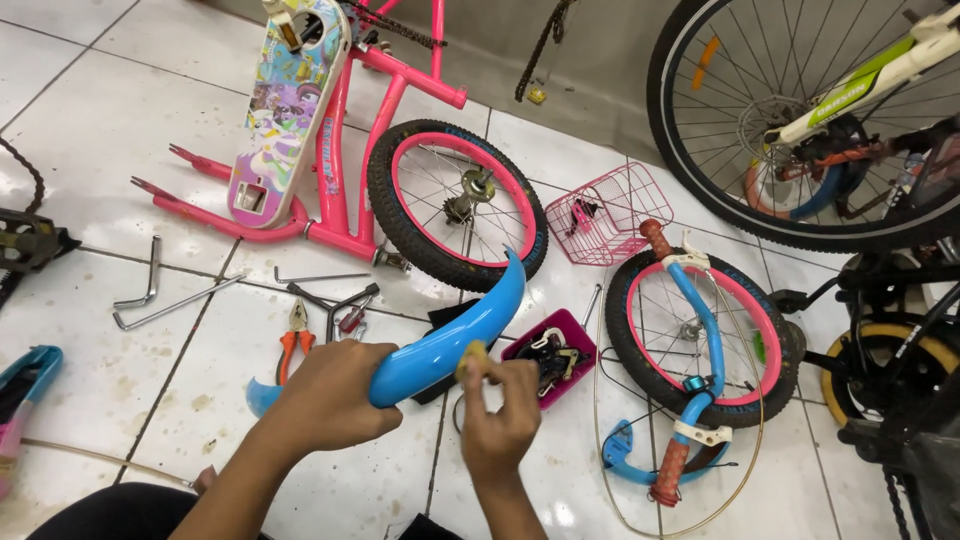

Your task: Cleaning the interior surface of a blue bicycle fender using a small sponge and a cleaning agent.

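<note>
Holding blue fender (pixel 450 340) over the floor | my left hand (pixel 330 395) clamped round its middle | right hand (pixel 500 405) pinching small yellowish pad (pixel 474 358) against it | best: firm grip, short even strokes.

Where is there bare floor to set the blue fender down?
Bare tiles lie at upper left, beyond the pink frame, and lower left between the hex wrenches and the left hand. It is crowded from the pliers rightward: parts tray, small wheels, basket.
</note>
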